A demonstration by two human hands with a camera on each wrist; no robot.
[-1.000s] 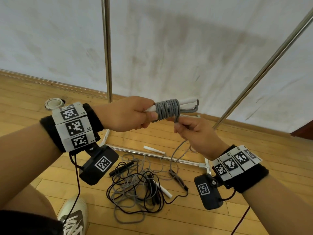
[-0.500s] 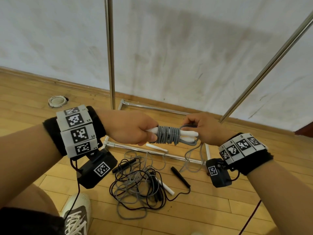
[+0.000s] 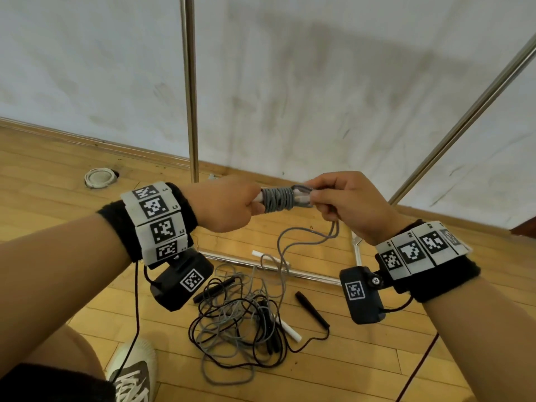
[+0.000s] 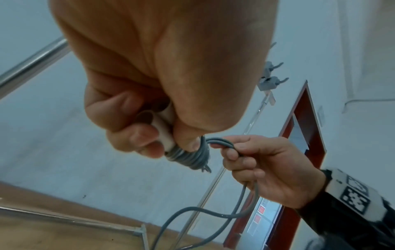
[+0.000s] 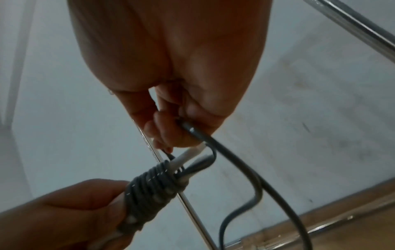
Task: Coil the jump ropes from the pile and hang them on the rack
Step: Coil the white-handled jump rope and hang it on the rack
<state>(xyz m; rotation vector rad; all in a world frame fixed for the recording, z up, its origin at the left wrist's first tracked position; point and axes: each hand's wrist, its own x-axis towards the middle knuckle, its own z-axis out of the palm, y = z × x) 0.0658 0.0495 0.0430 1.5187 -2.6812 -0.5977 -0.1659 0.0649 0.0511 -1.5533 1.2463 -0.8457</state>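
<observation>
My left hand (image 3: pixel 229 206) grips the white handles (image 4: pixel 163 130) of a grey jump rope, with grey cord coils (image 3: pixel 279 198) wound around them. My right hand (image 3: pixel 338 201) pinches the loose grey cord (image 5: pixel 213 142) at the coil's right end. The slack cord (image 3: pixel 293 242) hangs down to the pile of tangled grey and black ropes (image 3: pixel 240 317) on the floor. The metal rack (image 3: pixel 190 91) stands right behind my hands, its base bar (image 3: pixel 290 271) on the floor.
A slanted rack pole (image 3: pixel 464 120) rises at the right. A black handle (image 3: pixel 311 309) and white handles (image 3: pixel 287 329) lie in the pile. My shoe (image 3: pixel 133 369) is at the lower left. A round floor cap (image 3: pixel 100 177) sits near the wall.
My right hand went from below the coil to its right end and keeps hold of the cord. Both hands dropped slightly, then rose a little with the bundle.
</observation>
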